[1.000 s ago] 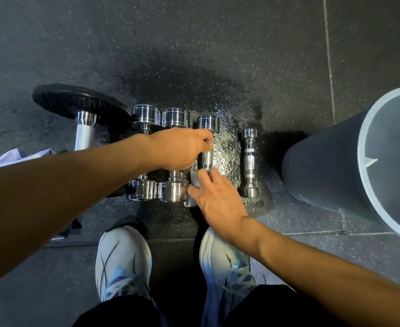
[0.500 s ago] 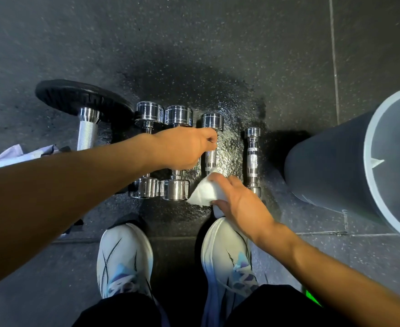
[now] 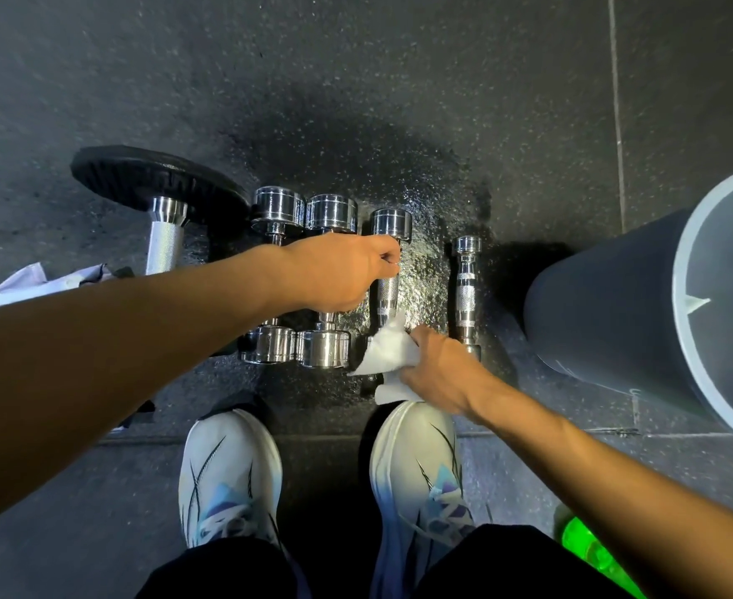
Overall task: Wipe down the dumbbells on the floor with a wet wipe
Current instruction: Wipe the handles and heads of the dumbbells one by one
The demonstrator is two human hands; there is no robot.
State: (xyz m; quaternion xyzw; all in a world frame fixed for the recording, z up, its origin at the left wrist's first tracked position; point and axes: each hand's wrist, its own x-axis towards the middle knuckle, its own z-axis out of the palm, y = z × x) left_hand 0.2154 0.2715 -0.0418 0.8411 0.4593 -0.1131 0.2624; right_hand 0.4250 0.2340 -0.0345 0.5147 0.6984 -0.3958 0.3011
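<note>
Several chrome dumbbells lie in a row on the dark rubber floor. My left hand (image 3: pixel 343 270) grips the upper handle of the third dumbbell (image 3: pixel 390 224), just below its far head. My right hand (image 3: pixel 440 369) holds a white wet wipe (image 3: pixel 388 354) pressed over that dumbbell's near end, which is hidden under the wipe. Two bigger chrome dumbbells (image 3: pixel 328 214) lie to its left, partly behind my left forearm. A thin small dumbbell (image 3: pixel 466 291) lies to the right, untouched.
A black plate-loaded dumbbell (image 3: pixel 157 179) sits at the far left, with a white wipe packet (image 3: pixel 32 283) beside it. A grey bin (image 3: pixel 615 313) stands at the right. My white shoes (image 3: pixel 231 473) are just below the row. A green object (image 3: pixel 589 551) lies at lower right.
My right hand slid from the dumbbell's handle down to its near end, and the white wipe came into view bunched over that end. My left hand kept its grip.
</note>
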